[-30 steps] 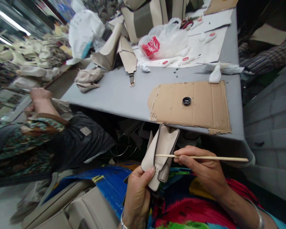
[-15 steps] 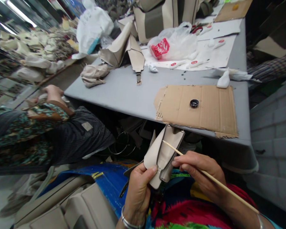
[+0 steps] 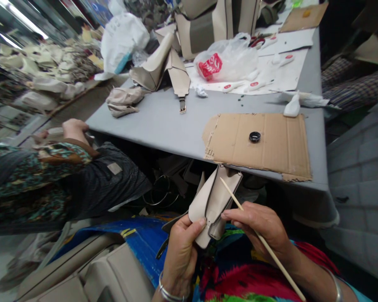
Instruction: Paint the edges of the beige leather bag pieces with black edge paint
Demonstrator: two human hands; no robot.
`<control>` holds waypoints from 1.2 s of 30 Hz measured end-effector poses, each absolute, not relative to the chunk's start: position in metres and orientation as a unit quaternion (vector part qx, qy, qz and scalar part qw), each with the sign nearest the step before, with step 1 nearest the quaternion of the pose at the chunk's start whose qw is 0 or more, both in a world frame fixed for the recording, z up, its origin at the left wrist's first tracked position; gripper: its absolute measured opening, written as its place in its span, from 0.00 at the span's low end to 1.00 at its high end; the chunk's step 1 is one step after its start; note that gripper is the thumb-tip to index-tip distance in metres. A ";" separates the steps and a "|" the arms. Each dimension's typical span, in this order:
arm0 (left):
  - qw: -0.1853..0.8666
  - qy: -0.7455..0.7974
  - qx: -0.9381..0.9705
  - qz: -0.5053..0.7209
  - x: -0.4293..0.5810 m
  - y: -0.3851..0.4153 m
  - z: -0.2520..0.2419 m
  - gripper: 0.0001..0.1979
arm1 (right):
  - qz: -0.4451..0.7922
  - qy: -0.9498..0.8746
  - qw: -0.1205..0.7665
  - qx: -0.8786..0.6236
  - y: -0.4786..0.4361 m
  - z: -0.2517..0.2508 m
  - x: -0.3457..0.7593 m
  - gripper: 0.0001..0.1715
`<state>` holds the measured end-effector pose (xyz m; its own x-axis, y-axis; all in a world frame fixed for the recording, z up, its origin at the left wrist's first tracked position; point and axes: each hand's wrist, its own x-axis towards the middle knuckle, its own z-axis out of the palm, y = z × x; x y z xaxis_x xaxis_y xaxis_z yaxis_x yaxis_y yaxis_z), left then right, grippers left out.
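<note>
My left hand grips a beige leather bag piece with dark edges, its thumb pressed on the narrow end. The piece is tilted upward below the table's front edge. In my right hand is a long thin wooden stick, its pointed tip above the piece's inner face. My right fingertips are close to the right edge of the piece; I cannot tell whether they touch it. On a cardboard sheet beyond my hands sits a small black round dish.
Upon the grey table lie a beige strap piece with a buckle, a plastic bag and a white bottle. A co-worker is at the left. Beige bags rest on blue sheeting at lower left.
The stick has swung steeper in my right hand, its tip moving slightly up and right and its rear end leftward. My left hand keeps its hold on the bag piece.
</note>
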<state>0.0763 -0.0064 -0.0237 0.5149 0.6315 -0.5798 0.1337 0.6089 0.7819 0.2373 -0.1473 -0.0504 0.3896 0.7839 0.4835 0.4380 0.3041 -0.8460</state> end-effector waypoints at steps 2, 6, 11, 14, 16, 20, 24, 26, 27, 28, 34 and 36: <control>0.769 0.463 0.411 0.162 0.077 -0.006 -0.024 0.15 | 0.137 -0.534 0.610 -0.569 -0.145 -0.053 0.237 0.21; 0.774 0.462 0.402 0.159 0.077 -0.004 -0.022 0.17 | 0.123 -0.545 0.597 -0.576 -0.144 -0.056 0.236 0.24; 0.785 0.461 0.380 0.166 0.078 0.000 -0.019 0.18 | 0.100 -0.574 0.556 -0.592 -0.142 -0.058 0.237 0.28; 0.796 0.458 0.359 0.168 0.079 0.003 -0.017 0.19 | 0.085 -0.590 0.519 -0.612 -0.139 -0.059 0.238 0.28; 0.804 0.454 0.348 0.164 0.079 0.004 -0.016 0.20 | 0.073 -0.599 0.505 -0.617 -0.136 -0.059 0.238 0.27; 0.816 0.440 0.339 0.162 0.075 0.005 -0.016 0.19 | 0.062 -0.606 0.505 -0.611 -0.131 -0.060 0.239 0.26; 0.826 0.421 0.334 0.170 0.066 0.005 -0.021 0.18 | 0.057 -0.606 0.507 -0.611 -0.130 -0.061 0.238 0.25; 0.826 0.416 0.334 0.182 0.061 0.006 -0.026 0.16 | 0.060 -0.603 0.509 -0.612 -0.130 -0.061 0.237 0.25; 0.822 0.417 0.336 0.192 0.059 0.007 -0.028 0.15 | 0.062 -0.601 0.510 -0.612 -0.130 -0.060 0.237 0.25; 0.817 0.421 0.339 0.201 0.056 0.009 -0.031 0.15 | 0.063 -0.599 0.512 -0.612 -0.130 -0.060 0.236 0.25; 0.778 0.439 0.414 0.176 0.040 0.019 -0.053 0.16 | 0.062 -0.602 0.512 -0.610 -0.124 -0.064 0.234 0.24; 0.726 0.416 0.537 0.107 0.032 0.020 -0.059 0.18 | 0.060 -0.607 0.511 -0.606 -0.120 -0.067 0.233 0.23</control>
<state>0.0325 0.0199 -0.0593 0.6318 0.6019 -0.4884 0.2912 0.3996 0.8692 0.2326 -0.1204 -0.0672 0.2562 0.7971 0.5468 0.6743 0.2579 -0.6919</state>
